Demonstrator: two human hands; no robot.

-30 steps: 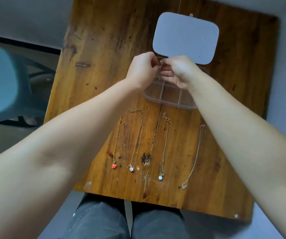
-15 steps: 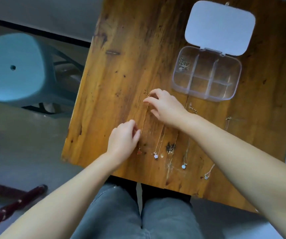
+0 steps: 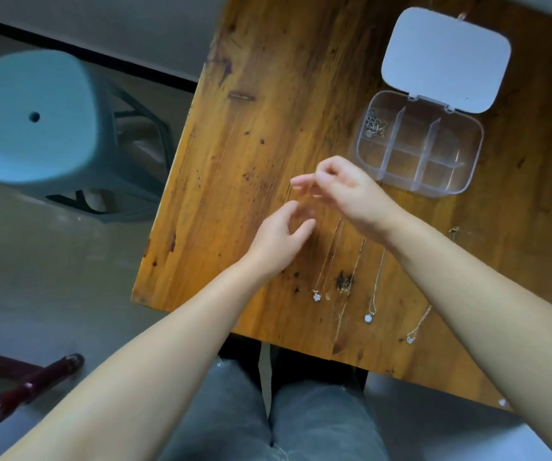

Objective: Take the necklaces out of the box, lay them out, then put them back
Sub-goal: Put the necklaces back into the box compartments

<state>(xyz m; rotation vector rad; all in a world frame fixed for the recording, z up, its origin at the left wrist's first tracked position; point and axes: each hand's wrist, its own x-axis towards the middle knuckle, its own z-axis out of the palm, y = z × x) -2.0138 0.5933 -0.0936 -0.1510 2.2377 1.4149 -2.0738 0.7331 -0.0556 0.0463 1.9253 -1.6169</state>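
A wooden table (image 3: 268, 134), scarred and stained dark in spots, is seen from above. A pale blue plastic stool (image 3: 35, 118) stands on the grey floor off the table's left edge; a dark red rod (image 3: 18, 390) lies on the floor nearer the viewer. Grey trousers (image 3: 268, 420) are seen below the table's near edge.

The clear plastic box (image 3: 417, 144) sits at the far right of the table, its white lid (image 3: 444, 58) hinged back and flat. Six compartments are divided by clear walls; a tangled chain (image 3: 375, 123) is seen in the far left compartment, the others look bare.

Necklaces are laid in near-parallel lines towards the near edge: one with a small flower pendant (image 3: 316, 296), one with a round pale pendant (image 3: 368, 317), one with a clear pendant (image 3: 410, 339). Their upper lengths are partly covered by the right forearm.

The right hand (image 3: 344, 191) is held above the table just near the box, thumb and forefinger pinched narrowly; whether a chain is caught there cannot be told through the blur. The left hand (image 3: 278, 241) is held below it, fingers loosely curled and parted, palm turned up; nothing sure is seen in it.
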